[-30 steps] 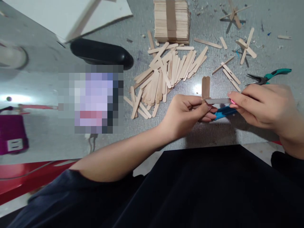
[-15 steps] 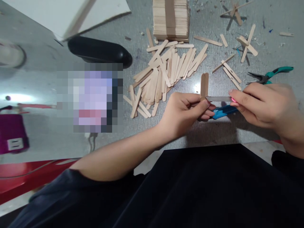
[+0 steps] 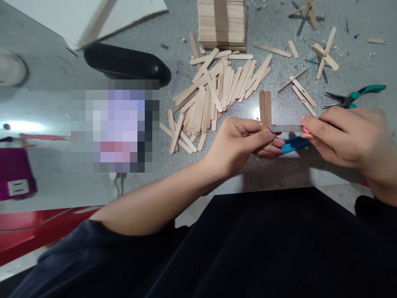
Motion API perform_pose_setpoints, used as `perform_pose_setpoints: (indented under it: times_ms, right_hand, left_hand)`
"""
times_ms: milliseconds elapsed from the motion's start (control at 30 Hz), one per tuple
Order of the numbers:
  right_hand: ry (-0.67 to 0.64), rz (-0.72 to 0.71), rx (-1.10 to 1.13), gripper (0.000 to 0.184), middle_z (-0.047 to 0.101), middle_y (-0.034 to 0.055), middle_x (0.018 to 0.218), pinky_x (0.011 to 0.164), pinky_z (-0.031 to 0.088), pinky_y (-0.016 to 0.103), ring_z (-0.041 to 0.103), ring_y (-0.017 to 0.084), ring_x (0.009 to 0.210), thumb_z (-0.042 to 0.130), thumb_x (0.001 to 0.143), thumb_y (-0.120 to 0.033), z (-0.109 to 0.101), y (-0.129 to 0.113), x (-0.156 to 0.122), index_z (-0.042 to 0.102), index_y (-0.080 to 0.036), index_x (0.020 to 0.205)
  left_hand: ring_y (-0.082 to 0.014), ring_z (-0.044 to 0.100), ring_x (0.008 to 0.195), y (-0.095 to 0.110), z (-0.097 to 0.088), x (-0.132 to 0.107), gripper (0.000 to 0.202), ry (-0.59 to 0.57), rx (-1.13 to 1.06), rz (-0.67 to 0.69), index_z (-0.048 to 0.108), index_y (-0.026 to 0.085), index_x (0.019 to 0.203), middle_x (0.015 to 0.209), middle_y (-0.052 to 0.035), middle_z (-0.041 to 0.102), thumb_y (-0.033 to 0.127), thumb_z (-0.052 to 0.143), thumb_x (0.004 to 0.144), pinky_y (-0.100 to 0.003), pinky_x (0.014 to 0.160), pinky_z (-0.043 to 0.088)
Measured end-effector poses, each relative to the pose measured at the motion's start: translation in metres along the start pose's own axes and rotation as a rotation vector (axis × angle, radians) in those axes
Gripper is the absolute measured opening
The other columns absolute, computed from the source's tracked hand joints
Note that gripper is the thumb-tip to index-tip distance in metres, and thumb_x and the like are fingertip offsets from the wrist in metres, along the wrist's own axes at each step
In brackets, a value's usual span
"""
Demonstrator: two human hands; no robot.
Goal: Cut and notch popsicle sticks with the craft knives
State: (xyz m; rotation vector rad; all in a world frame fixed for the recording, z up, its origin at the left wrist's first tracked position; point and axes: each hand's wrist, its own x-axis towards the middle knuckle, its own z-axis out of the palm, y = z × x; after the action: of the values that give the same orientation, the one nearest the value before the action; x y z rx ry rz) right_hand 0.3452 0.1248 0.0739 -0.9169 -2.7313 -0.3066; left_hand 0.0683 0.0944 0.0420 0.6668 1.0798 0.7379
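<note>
My left hand (image 3: 245, 142) pinches two wooden craft sticks (image 3: 265, 106) held side by side and upright. My right hand (image 3: 347, 136) grips a utility knife; its grey blade (image 3: 285, 128) points left and meets the sticks just above my left thumb. A blue object (image 3: 294, 144) lies on the table under both hands, partly hidden.
A loose heap of craft sticks (image 3: 214, 97) lies just left of my hands, with a neat stack (image 3: 221, 22) behind it. Small crossed stick pieces (image 3: 324, 56) and teal-handled pliers (image 3: 356, 95) sit at the right. A black object (image 3: 127, 64) and white board (image 3: 93, 18) are at the back left.
The two sticks have turned slightly in my left hand and sit a little higher. The blade stays against them. Both hands have hardly moved.
</note>
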Motion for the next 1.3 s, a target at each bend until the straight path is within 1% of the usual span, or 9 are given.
perform_pose_setpoints:
  times_ms: [133,267,367,533,733,867,1067,1200,1300]
  right_hand:
    - [-0.032,-0.007,-0.005,0.028,0.075,0.0014,0.083,0.063,0.034,0.037,0.053,0.017,0.065,0.061,0.12,-0.03,-0.001,0.0,0.002,0.086,-0.026,0.129]
    - [0.033,-0.041,0.016,0.022,0.074,0.0018,0.082,0.06,0.034,0.037,0.05,0.017,0.064,0.068,0.117,-0.03,-0.001,0.002,0.003,0.085,-0.02,0.127]
    - [0.046,-0.046,0.021,0.024,0.073,0.0023,0.081,0.06,0.034,0.036,0.048,0.017,0.062,0.066,0.118,-0.029,-0.001,0.003,0.005,0.086,-0.018,0.125]
    - [-0.042,-0.02,-0.012,0.033,0.068,0.003,0.075,0.059,0.03,0.037,0.046,0.018,0.06,0.056,0.12,-0.027,-0.004,-0.002,0.007,0.087,-0.02,0.117]
    - [-0.126,0.05,-0.004,0.038,0.068,0.0047,0.077,0.064,0.03,0.038,0.05,0.019,0.064,0.051,0.121,-0.031,-0.003,-0.007,0.006,0.088,-0.022,0.12]
    - [-0.104,0.042,0.014,0.037,0.07,0.0049,0.077,0.063,0.03,0.039,0.053,0.019,0.064,0.053,0.121,-0.033,-0.003,-0.008,0.006,0.089,-0.023,0.124]
    - [-0.111,0.084,0.033,0.034,0.069,0.0046,0.077,0.064,0.03,0.039,0.053,0.019,0.066,0.055,0.119,-0.033,-0.002,-0.009,0.005,0.088,-0.025,0.126]
    - [0.008,0.012,0.006,0.03,0.068,0.002,0.076,0.061,0.033,0.037,0.049,0.018,0.064,0.06,0.119,-0.031,0.0,-0.009,0.005,0.088,-0.021,0.122]
    - [0.017,-0.018,-0.007,0.03,0.069,0.0016,0.077,0.061,0.034,0.036,0.048,0.018,0.063,0.061,0.12,-0.031,-0.002,-0.008,0.006,0.088,-0.019,0.123]
  left_hand:
    - [-0.0279,0.094,0.085,0.001,-0.001,0.0,0.025,-0.002,0.014,-0.007,0.089,0.015,0.087,0.1,-0.0146,0.095,0.038,0.098,0.091,-0.036,0.08,0.081]
    - [-0.0268,0.093,0.082,0.001,-0.001,0.001,0.027,-0.022,0.005,-0.008,0.089,0.016,0.087,0.095,-0.0133,0.094,0.041,0.099,0.091,-0.034,0.078,0.079]
    - [-0.0253,0.092,0.077,0.001,-0.001,0.002,0.026,-0.032,-0.032,-0.007,0.09,0.015,0.089,0.092,-0.0123,0.094,0.039,0.101,0.089,-0.032,0.074,0.078]
    - [-0.0246,0.091,0.077,-0.001,-0.001,0.002,0.025,-0.005,-0.05,0.002,0.09,0.014,0.095,0.093,-0.0122,0.094,0.035,0.101,0.089,-0.034,0.075,0.078]
    - [-0.0235,0.09,0.077,-0.001,-0.001,0.003,0.025,0.02,0.006,0.027,0.089,0.014,0.094,0.094,-0.0127,0.094,0.036,0.099,0.089,-0.034,0.077,0.078]
    - [-0.0218,0.088,0.072,0.001,0.0,0.002,0.023,0.011,0.027,0.032,0.088,0.013,0.087,0.091,-0.0129,0.093,0.035,0.097,0.088,-0.033,0.073,0.076]
    - [-0.0224,0.088,0.073,0.002,0.0,0.001,0.021,0.016,0.036,0.02,0.088,0.014,0.089,0.092,-0.0125,0.094,0.034,0.094,0.089,-0.033,0.074,0.076]
    - [-0.0211,0.087,0.071,0.003,0.0,0.002,0.018,0.001,0.01,0.015,0.088,0.014,0.087,0.09,-0.0109,0.093,0.031,0.095,0.087,-0.032,0.071,0.075]
    - [-0.0206,0.087,0.07,0.002,-0.001,0.003,0.019,-0.012,-0.014,0.016,0.088,0.014,0.086,0.088,-0.0105,0.093,0.031,0.096,0.087,-0.031,0.072,0.076]
